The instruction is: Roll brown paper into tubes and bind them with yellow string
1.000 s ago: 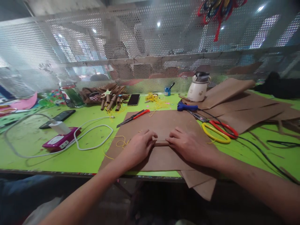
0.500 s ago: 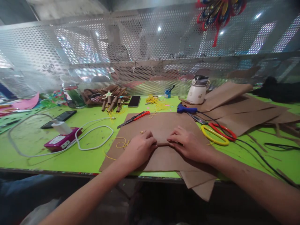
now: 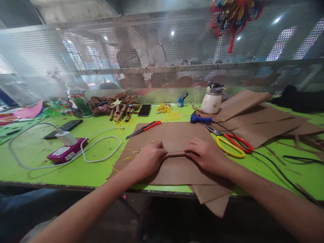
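A thin roll of brown paper [image 3: 176,154] lies crosswise between my hands, above a larger sheet of brown paper [image 3: 174,173]. My left hand [image 3: 152,156] pinches its left end, the fingers curled over it. On the right end, my right hand [image 3: 201,153] is closed with thumb below and fingers on top. The roll's two ends are hidden by my fingers. A utility knife [image 3: 144,129] with a red handle rests on the sheet's far left part. Near my right hand lie scissors [image 3: 231,145] with yellow and red handles.
A blue glue gun [image 3: 200,118] trails a black cord rightward. Brown paper sheets [image 3: 263,118] spread at right beside a white bottle [image 3: 212,99]. Left are a purple power adapter [image 3: 66,152] with white cable and a phone [image 3: 63,129]. Rolled paper pieces [image 3: 123,111] lie at the back.
My hands have moved slightly apart along the paper roll, so more of its middle shows. Both still grip it. The things on the table stay in place.
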Action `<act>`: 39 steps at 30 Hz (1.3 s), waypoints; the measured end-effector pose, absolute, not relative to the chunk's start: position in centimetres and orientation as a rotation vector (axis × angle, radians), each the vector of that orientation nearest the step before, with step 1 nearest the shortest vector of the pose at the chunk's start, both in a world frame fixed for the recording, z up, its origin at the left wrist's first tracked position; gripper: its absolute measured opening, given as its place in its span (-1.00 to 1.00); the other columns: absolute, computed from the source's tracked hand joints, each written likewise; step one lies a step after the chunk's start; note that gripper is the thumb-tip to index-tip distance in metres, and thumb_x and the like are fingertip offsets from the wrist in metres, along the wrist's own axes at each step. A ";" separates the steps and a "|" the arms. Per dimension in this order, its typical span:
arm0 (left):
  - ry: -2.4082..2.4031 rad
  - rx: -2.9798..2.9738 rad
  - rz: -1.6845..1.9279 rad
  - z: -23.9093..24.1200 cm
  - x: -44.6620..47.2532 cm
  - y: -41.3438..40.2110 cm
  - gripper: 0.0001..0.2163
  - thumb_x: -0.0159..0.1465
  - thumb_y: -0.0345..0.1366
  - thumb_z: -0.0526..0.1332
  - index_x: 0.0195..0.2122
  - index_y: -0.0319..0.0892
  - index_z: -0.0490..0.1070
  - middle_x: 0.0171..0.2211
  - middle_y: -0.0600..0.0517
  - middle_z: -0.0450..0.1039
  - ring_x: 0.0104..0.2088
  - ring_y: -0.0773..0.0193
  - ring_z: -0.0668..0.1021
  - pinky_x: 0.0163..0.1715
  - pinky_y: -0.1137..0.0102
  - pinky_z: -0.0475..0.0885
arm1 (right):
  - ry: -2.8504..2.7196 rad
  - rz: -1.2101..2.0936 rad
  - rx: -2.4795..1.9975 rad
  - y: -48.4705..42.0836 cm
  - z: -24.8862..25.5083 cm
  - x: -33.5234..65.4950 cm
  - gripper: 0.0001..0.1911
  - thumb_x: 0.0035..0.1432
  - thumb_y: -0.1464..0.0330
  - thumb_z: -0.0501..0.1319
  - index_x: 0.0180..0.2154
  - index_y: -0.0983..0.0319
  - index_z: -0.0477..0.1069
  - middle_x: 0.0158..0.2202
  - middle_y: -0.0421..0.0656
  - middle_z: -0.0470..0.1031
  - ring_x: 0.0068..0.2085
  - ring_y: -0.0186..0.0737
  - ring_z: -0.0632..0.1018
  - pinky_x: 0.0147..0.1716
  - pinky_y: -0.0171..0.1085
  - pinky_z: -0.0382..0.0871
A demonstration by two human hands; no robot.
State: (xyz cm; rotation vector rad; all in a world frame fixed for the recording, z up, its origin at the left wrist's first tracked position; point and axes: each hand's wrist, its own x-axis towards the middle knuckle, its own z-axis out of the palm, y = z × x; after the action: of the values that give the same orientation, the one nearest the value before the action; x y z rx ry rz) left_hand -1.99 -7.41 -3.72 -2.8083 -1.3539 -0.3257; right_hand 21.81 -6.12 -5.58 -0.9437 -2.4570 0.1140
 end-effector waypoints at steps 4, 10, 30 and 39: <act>-1.373 -2.784 -0.344 -3.7 -2.0 -7.5 -0.70 0.34 -0.26 -0.03 -0.28 -0.20 0.50 -0.31 -0.08 0.36 -0.31 0.25 0.42 -0.28 0.39 0.30 | -2.471 0.116 -0.929 -5.8 -5.7 21.9 -0.80 0.24 0.41 0.06 -0.32 0.28 0.45 -0.37 -0.07 0.44 -0.26 -0.18 0.40 -0.26 -0.21 0.28; -1.412 -2.749 -0.386 -3.5 -2.0 -7.7 -0.75 0.33 -0.28 0.00 -0.15 -0.17 0.45 -0.30 -0.05 0.40 -0.32 0.25 0.45 -0.30 0.40 0.30 | -2.451 0.150 -0.967 -5.6 -5.7 21.7 -0.81 0.23 0.43 0.06 -0.32 0.28 0.45 -0.35 -0.08 0.43 -0.25 -0.18 0.40 -0.27 -0.22 0.27; -1.665 -2.707 -0.358 -3.4 -1.2 -5.7 -0.74 0.27 -0.32 0.02 -0.43 -0.20 0.49 -0.38 -0.07 0.45 -0.38 0.24 0.46 -0.34 0.39 0.28 | -2.233 0.159 -1.045 -1.7 -8.8 21.1 -0.82 0.11 0.43 0.19 -0.20 0.28 0.42 -0.30 -0.06 0.50 -0.22 -0.14 0.41 -0.19 -0.17 0.28; -1.478 -2.584 -0.424 -4.0 -0.6 -6.5 -0.81 0.28 -0.37 0.00 -0.35 -0.19 0.39 -0.33 -0.05 0.38 -0.37 0.24 0.41 -0.34 0.38 0.26 | -2.274 0.132 -1.097 -1.8 -8.2 21.0 -0.83 0.15 0.41 0.15 -0.21 0.31 0.43 -0.27 -0.03 0.49 -0.20 -0.12 0.39 -0.17 -0.17 0.27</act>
State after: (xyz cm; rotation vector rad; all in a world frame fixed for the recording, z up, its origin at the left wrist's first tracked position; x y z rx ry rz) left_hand -0.61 -6.50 -3.96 -2.5841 -1.4777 -0.4235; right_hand 21.04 -1.82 -8.18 -1.0967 -2.2740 0.1318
